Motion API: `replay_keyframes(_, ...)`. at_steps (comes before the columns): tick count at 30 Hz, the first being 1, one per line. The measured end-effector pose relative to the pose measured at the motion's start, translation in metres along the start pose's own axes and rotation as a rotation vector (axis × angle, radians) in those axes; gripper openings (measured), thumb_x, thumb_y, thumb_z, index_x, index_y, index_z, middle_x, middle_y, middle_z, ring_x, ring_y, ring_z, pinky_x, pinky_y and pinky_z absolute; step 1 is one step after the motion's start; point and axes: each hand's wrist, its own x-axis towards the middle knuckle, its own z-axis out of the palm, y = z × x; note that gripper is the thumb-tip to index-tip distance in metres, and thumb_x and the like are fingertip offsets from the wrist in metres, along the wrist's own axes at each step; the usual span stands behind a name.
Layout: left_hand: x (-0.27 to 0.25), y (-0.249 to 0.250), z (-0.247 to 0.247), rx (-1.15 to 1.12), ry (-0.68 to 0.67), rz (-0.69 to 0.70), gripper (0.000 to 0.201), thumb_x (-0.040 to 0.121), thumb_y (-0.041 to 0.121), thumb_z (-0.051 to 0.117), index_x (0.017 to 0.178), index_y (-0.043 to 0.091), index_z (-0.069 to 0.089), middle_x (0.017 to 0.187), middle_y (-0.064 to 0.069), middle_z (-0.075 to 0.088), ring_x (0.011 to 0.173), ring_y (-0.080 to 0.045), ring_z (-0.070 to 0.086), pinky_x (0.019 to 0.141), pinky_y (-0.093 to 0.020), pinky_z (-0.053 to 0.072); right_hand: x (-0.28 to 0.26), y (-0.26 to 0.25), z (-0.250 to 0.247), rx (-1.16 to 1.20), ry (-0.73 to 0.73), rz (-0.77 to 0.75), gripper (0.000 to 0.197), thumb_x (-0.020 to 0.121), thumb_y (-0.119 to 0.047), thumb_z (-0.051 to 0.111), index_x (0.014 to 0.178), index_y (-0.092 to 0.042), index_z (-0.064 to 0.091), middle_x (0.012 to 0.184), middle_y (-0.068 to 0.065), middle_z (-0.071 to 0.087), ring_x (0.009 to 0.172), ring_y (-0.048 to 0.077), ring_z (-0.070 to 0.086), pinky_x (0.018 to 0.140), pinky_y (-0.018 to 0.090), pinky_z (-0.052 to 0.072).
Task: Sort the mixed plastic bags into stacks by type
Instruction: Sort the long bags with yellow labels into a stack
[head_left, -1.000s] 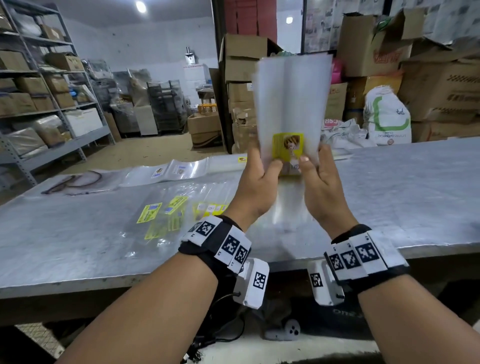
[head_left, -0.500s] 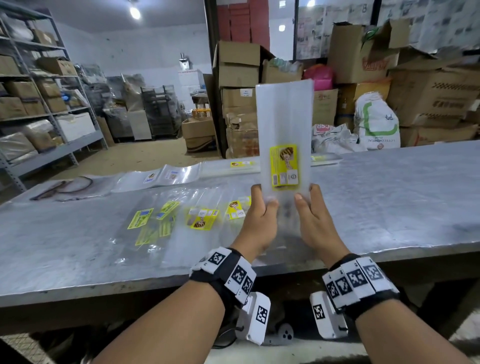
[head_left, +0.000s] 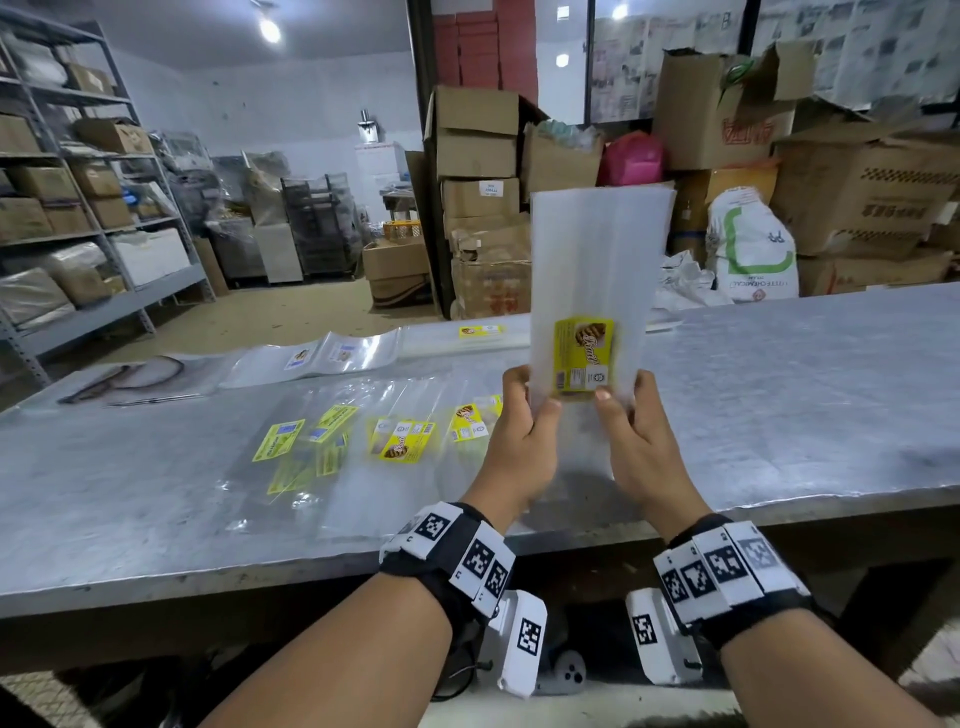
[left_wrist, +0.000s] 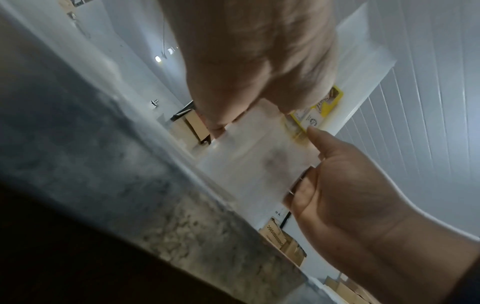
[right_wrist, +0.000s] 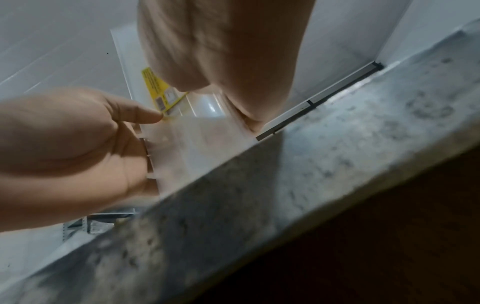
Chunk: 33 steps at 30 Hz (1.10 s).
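Head view: left hand (head_left: 519, 441) and right hand (head_left: 631, 436) both pinch the upright yellow-labelled bag (head_left: 597, 280) above the table (head_left: 779, 395). Identification seems underway; next, lay it on the matching pile (head_left: 400, 441) at nine o'clock.

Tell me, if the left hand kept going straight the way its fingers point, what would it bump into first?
Probably nothing on the table. The left hand grips the bag bundle upright, fingers pointing up and away; beyond looks free until the cardboard boxes far behind, though depth is hard to judge.
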Motion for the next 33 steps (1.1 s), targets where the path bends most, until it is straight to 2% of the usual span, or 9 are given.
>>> replay_keyframes(5,0.006,0.016,0.001,-0.005,0.025,0.076,0.017,0.107,0.011,0.043,0.121,0.022,0.044,0.107,0.019,0.063,0.093,0.01,0.058,0.083,-0.011,0.046,0.013,-0.019,0.003,0.044,0.038,-0.095,0.011,0.106,-0.033,0.049,0.113,-0.038,0.056,0.104,-0.016,0.069,0.098,0.01,0.067,0.091,0.051,0.055)
replay_keyframes(10,0.003,0.004,-0.001,0.007,-0.016,0.02,0.022,0.104,0.02,0.044,0.125,0.022,0.042,0.115,0.015,0.063,0.102,0.0,0.06,0.1,-0.032,0.047,0.008,-0.003,0.005,0.006,0.027,-0.054,0.009,0.106,-0.034,0.049,0.112,-0.039,0.054,0.102,-0.02,0.069,0.092,0.005,0.066,0.091,0.051,0.055)
replay_keyframes(14,0.0,-0.004,-0.007,0.088,-0.074,-0.003,0.018,0.108,0.018,0.041,0.126,0.019,0.04,0.111,0.013,0.063,0.094,0.0,0.059,0.097,-0.033,0.048,0.006,0.007,0.002,-0.025,0.004,0.0,0.006,0.105,-0.038,0.053,0.111,-0.04,0.054,0.102,-0.017,0.071,0.091,0.009,0.069,0.088,0.055,0.056)
replay_keyframes(16,0.002,-0.002,-0.01,0.113,-0.072,-0.011,0.016,0.109,0.02,0.04,0.124,0.018,0.04,0.111,0.004,0.064,0.093,-0.006,0.059,0.095,-0.035,0.049,0.01,0.002,0.002,0.003,-0.003,-0.006,0.008,0.104,-0.037,0.055,0.112,-0.037,0.056,0.105,-0.011,0.073,0.094,0.014,0.071,0.088,0.054,0.057)
replay_keyframes(19,0.006,0.004,-0.015,0.171,-0.097,-0.054,0.012,0.107,0.026,0.04,0.116,0.019,0.041,0.11,-0.017,0.063,0.087,-0.017,0.055,0.089,-0.045,0.051,0.016,-0.005,0.007,0.031,-0.003,-0.035,0.008,0.103,-0.037,0.057,0.111,-0.04,0.057,0.107,-0.009,0.074,0.099,0.015,0.072,0.088,0.048,0.058)
replay_keyframes(23,0.016,0.013,-0.039,0.23,-0.148,-0.159,0.02,0.104,0.039,0.042,0.107,0.022,0.05,0.095,-0.007,0.058,0.08,-0.016,0.051,0.077,-0.036,0.041,0.019,-0.003,0.02,0.017,0.034,-0.037,0.005,0.105,-0.026,0.056,0.109,-0.03,0.055,0.091,-0.019,0.072,0.079,0.006,0.068,0.07,0.032,0.055)
replay_keyframes(26,0.026,0.017,-0.071,0.401,-0.151,-0.228,0.031,0.106,0.048,0.038,0.109,0.026,0.059,0.1,0.007,0.061,0.091,-0.014,0.06,0.084,-0.034,0.042,0.014,0.006,0.029,-0.005,0.037,-0.014,0.004,0.105,-0.027,0.054,0.109,-0.027,0.054,0.085,-0.019,0.072,0.071,0.008,0.066,0.062,0.027,0.053)
replay_keyframes(30,0.037,0.013,-0.124,0.935,-0.165,-0.27,0.039,0.097,0.053,0.057,0.116,0.019,0.061,0.11,0.003,0.063,0.101,-0.021,0.061,0.078,-0.032,0.046,0.006,0.019,0.036,-0.007,0.026,0.037,0.003,0.105,-0.03,0.054,0.107,-0.028,0.053,0.085,-0.018,0.072,0.073,-0.002,0.065,0.059,0.013,0.045)
replay_keyframes(33,0.04,0.006,-0.152,1.223,-0.256,-0.343,0.057,0.093,0.057,0.061,0.13,0.013,0.058,0.127,-0.004,0.061,0.117,-0.024,0.057,0.091,-0.032,0.047,0.005,0.022,0.037,-0.024,0.029,0.042,0.004,0.105,-0.033,0.053,0.107,-0.029,0.052,0.09,-0.013,0.073,0.075,0.004,0.067,0.061,0.02,0.046)
